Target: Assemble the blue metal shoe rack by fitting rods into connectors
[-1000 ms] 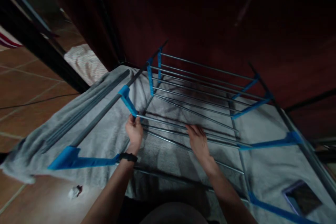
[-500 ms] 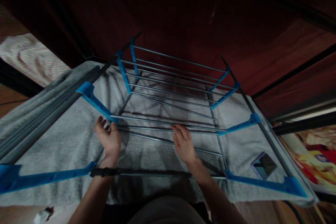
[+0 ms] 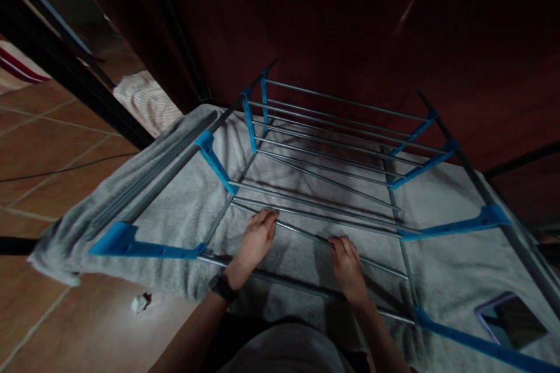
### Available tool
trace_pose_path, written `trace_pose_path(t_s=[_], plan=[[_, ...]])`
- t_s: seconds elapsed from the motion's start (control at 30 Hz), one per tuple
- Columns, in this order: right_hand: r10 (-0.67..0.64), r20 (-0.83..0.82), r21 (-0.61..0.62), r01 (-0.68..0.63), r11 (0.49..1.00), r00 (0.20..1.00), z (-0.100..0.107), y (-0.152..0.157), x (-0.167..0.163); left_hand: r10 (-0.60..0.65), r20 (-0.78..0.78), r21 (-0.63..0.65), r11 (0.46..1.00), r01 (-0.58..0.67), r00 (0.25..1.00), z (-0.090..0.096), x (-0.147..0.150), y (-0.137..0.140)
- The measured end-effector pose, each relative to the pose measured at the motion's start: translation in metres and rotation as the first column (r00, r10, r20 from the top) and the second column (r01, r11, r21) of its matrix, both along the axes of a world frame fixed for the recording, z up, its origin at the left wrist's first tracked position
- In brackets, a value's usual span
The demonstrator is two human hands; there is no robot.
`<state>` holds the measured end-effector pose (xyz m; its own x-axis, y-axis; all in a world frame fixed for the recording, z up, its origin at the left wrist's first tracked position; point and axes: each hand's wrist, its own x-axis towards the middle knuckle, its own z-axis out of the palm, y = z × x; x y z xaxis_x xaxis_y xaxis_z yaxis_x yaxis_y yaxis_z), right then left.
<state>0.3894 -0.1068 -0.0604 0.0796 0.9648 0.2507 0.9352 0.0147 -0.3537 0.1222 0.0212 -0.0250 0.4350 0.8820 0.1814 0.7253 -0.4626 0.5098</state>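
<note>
A rack of grey metal tubes and blue plastic brackets lies on a grey blanket. My left hand (image 3: pixel 257 238), with a dark band at the wrist, has its fingers curled over a thin metal rod (image 3: pixel 304 233) that slants across the near section. Farther right along that rod, my right hand (image 3: pixel 349 265) has its bent fingertips on it. Just beyond run more crossbars (image 3: pixel 324 208), joined at the left to a blue bracket (image 3: pixel 217 164) and at the right to another blue bracket (image 3: pixel 455 224). Both thumbs are mostly hidden.
Loose grey tubes (image 3: pixel 155 169) lie along the blanket's left side. A phone (image 3: pixel 511 319) rests on the blanket (image 3: pixel 459 274) at the right. Dark red fabric (image 3: pixel 332 23) hangs behind. Tiled floor (image 3: pixel 48 175) shows at the left, with a small crumpled white thing (image 3: pixel 140 303) on it.
The view has swung left. My left hand has left the area beside the blue bracket and closed over the slanting rod. My right hand has shifted from a farther crossbar to that same rod.
</note>
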Motion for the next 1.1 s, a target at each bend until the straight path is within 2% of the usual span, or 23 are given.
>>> trace_pose_path(t_s=[0.1, 0.2, 0.3, 0.4, 0.47, 0.53, 0.6, 0.7, 0.87, 0.97, 1.1], plan=[[0.018, -0.026, 0.001, -0.018, 1.000, 0.999, -0.002, 0.000, 0.002, -0.099, -0.211, 0.020, 0.994, 0.105, 0.973, 0.005, 0.003, -0.005], [0.030, -0.074, 0.017, -0.028, 0.999, 0.997, -0.006, -0.006, 0.007, -0.133, -0.319, 0.009, 0.990, 0.143, 0.938, 0.009, 0.006, -0.010], [0.010, -0.105, 0.014, -0.009, 1.000, 0.994, -0.005, -0.012, 0.012, -0.194, -0.309, -0.034, 0.981, 0.193, 0.931, 0.009, 0.008, -0.010], [-0.013, -0.168, -0.001, 0.013, 1.000, 0.986, 0.001, -0.011, 0.014, -0.255, -0.154, -0.056, 0.967, 0.249, 0.955, 0.007, 0.009, -0.004], [-0.048, -0.218, 0.024, 0.054, 0.998, 0.975, 0.005, -0.004, 0.016, -0.203, -0.064, -0.021, 0.979, 0.202, 0.977, 0.006, 0.008, 0.004], [-0.078, -0.249, 0.072, 0.099, 0.993, 0.965, 0.008, 0.005, 0.018, -0.120, -0.062, 0.049, 0.991, 0.123, 0.991, 0.005, 0.008, 0.018], [-0.102, -0.246, 0.121, 0.135, 0.984, 0.964, 0.011, 0.015, 0.022, -0.072, -0.149, 0.104, 0.991, 0.088, 0.986, 0.006, 0.009, 0.033], [-0.112, -0.192, 0.159, 0.144, 0.977, 0.975, 0.014, 0.030, 0.024, -0.092, -0.327, 0.086, 0.988, 0.127, 0.941, 0.007, 0.011, 0.053], [-0.055, -0.021, 0.097, 0.057, 0.994, 0.998, 0.015, 0.058, 0.016, -0.140, -0.454, 0.087, 0.976, 0.200, 0.880, 0.010, 0.017, 0.065], [0.000, 0.062, 0.037, -0.003, 0.999, 0.998, 0.014, 0.073, 0.007, -0.120, -0.458, 0.120, 0.973, 0.195, 0.881, 0.015, 0.020, 0.062], [0.050, 0.061, 0.026, -0.052, 0.998, 0.997, 0.011, 0.084, 0.004, -0.107, -0.419, 0.130, 0.976, 0.177, 0.902, 0.022, 0.022, 0.058]])
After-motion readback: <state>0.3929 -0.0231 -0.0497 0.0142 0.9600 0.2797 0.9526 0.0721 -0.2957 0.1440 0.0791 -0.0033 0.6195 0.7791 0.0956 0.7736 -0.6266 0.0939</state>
